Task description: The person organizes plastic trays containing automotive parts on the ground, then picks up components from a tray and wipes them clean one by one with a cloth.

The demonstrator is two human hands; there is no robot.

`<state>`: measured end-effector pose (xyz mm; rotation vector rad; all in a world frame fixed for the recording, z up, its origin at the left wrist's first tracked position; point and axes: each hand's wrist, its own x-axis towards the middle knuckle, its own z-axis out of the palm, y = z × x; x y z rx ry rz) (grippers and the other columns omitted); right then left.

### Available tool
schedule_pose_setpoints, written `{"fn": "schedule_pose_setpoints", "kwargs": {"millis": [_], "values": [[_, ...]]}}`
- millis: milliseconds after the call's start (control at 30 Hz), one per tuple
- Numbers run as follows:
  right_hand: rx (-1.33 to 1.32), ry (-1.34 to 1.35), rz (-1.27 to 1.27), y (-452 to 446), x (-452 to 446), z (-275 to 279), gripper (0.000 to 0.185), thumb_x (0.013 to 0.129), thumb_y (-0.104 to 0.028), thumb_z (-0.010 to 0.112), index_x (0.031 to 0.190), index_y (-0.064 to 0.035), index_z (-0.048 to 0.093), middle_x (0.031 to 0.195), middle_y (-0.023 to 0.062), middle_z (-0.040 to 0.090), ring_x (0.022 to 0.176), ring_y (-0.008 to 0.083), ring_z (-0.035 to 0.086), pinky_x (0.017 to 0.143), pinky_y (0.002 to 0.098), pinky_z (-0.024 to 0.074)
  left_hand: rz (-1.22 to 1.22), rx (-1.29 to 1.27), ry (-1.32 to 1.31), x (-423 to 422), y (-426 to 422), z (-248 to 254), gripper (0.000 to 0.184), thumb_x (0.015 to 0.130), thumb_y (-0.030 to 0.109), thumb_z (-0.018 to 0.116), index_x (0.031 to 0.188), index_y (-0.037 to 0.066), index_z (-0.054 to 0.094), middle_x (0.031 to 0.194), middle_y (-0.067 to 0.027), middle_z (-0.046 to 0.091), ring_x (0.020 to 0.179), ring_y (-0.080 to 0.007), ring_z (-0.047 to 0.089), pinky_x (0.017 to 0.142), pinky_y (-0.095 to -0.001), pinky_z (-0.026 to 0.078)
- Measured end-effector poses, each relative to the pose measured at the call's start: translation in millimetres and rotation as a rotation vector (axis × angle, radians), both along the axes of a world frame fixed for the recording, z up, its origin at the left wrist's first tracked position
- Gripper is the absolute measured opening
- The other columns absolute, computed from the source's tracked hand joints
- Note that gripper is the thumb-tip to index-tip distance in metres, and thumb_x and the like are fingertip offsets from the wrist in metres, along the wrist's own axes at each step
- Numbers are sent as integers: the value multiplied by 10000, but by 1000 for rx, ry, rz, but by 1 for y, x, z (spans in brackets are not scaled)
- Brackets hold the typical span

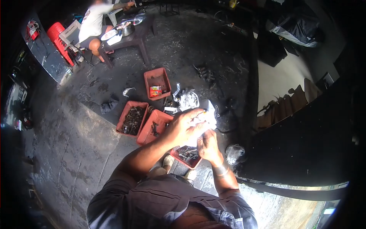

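In bright sunlight, my left hand (185,128) and my right hand (208,145) meet in front of me, fingers closed around a white sheet-like piece (207,108). Glare washes it out, so I cannot tell whether it is cloth, paper or plastic. A small yellowish spot shows near my left fingertips. Below the hands sits a red bin (187,157) with metal tools and parts. Beside my left forearm stands another red bin (152,129) holding a few dark metal pieces.
More red bins stand ahead: one with small metal parts (132,119), one with a red-yellow packet (157,82). A crumpled silvery plastic bag (188,99) lies beyond my hands, a clear bag (235,154) to the right. A person (91,26) sits by a dark table (131,40).
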<state>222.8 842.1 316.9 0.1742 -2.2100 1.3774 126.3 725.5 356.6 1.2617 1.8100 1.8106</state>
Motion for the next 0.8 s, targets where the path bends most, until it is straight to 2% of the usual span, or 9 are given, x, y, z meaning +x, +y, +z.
{"fn": "schedule_pose_setpoints", "kwargs": {"millis": [133,233,333,367,467,533,600,733,800], "values": [[122,30,-23,-2,1,-1,163,864,-83,508,976,32,538,828,178,583,714,310,568,638,377,440,-61,-79,-1,-12,-1,2,363,835,207,623,1070,-58,542,939,-123,624,909,-170,587,769,-308,473],[-345,-69,292,-4,4,5,193,892,-152,514,867,25,585,714,104,583,644,195,536,594,306,418,-58,-2,-109,-10,-4,6,331,855,262,598,1014,-28,580,857,-82,616,779,-112,557,701,-263,456],[-566,-190,378,-7,4,0,186,885,-150,524,877,27,577,693,108,557,615,211,510,582,314,405,-25,-17,-367,-6,-10,2,298,860,265,590,927,-25,601,779,-56,617,731,-95,546,656,-256,449],[-569,-196,379,-7,3,1,186,885,-150,524,877,27,577,693,108,557,615,211,510,582,314,405,64,36,-201,-7,-10,-1,314,853,282,612,915,-26,602,695,15,564,611,-45,487,530,-203,387],[-159,-234,212,-7,-5,5,243,874,-224,550,859,14,593,706,71,540,666,165,495,604,293,383,276,113,-104,-4,-9,-4,301,872,288,577,837,-8,612,705,-33,604,654,-76,530,578,-244,431],[-136,-140,143,-15,-9,6,252,882,-225,530,859,20,584,681,75,504,627,178,463,576,309,359,257,103,-307,-9,-11,-10,327,870,316,579,829,-6,621,700,-27,603,644,-69,541,567,-232,436],[-142,-57,86,-22,-11,17,272,890,-234,507,866,25,585,668,81,511,624,193,471,580,304,367,375,86,-931,-21,-14,-11,349,857,340,591,844,-7,624,669,-8,592,618,-71,551,555,-229,448],[-233,-68,112,-12,-17,3,209,881,-147,524,829,51,565,668,127,530,585,203,492,549,317,391,-83,445,-689,-19,-20,-18,340,880,241,565,1107,-11,536,927,-39,586,794,-80,558,660,-231,463],[-222,-44,170,-14,-22,7,211,878,-140,525,804,54,559,626,120,514,553,206,478,534,317,383,-31,227,-353,-17,-19,-16,320,874,108,556,1174,8,503,1013,-50,561,882,-95,533,783,-244,436]]}}
